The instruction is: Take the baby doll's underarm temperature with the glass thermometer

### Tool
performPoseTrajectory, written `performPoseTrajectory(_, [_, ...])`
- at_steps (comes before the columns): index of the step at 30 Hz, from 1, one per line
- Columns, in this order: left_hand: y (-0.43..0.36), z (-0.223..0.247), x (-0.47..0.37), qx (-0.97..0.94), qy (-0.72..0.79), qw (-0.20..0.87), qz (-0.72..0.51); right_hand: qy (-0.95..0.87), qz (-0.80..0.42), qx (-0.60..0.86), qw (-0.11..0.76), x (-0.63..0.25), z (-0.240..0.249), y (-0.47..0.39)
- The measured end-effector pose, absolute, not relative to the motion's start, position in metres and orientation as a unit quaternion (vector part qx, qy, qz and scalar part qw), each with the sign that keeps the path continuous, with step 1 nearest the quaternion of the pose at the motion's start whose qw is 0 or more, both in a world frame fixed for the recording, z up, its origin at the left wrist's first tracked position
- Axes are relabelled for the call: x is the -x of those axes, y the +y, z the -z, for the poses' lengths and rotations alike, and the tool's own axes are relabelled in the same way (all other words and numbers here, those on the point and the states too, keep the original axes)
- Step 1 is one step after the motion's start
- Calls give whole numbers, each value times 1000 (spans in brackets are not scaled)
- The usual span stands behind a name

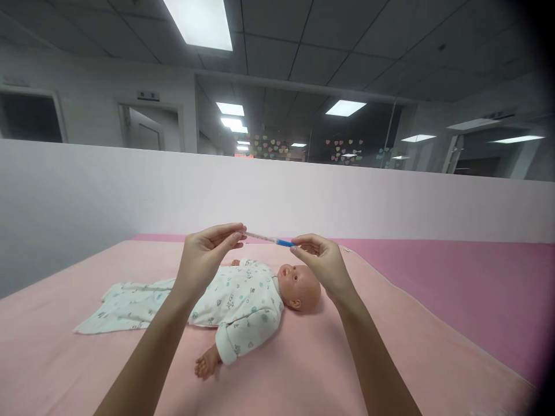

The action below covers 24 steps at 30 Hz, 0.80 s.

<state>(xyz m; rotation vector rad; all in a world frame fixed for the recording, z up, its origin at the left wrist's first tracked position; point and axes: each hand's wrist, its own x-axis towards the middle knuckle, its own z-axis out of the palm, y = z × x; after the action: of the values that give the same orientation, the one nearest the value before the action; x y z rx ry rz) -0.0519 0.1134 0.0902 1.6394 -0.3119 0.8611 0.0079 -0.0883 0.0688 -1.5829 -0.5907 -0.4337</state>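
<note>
A slim thermometer [261,236] with a clear, marked tube and a blue end [285,242] is held level above the doll, tilting slightly down to the right. My left hand [212,248] pinches its clear end between thumb and fingers. At the blue end, the thumb and fingertips of my right hand [318,254] are closed on it. Below lies a baby doll [243,294] on its back, head to the right, dressed in a white printed outfit. My left forearm hides part of its legs.
A pink sheet [303,358] covers the surface under the doll, with a darker pink area [455,283] to the right. A low white partition [303,196] runs along the back. Beyond it are a doorway and glass windows with heart-shaped stickers.
</note>
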Motion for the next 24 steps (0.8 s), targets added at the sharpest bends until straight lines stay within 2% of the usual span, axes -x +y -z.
performPoseTrajectory(6, [114,-90,51,-693,-144,602,-370,-277,157,739,595,-5,-67,-85])
performPoseTrajectory(15, [112,-90,52,-731,-119,571,-355,-300,146,724,603,0,-69,-81])
performPoseTrajectory(19, [107,-88,55,-756,-141,558,-311,-336,98,698,625,10,-71,-76])
performPoseTrajectory(24, [96,-79,48,-786,-189,549,-212,-400,49,713,574,23,-70,-73])
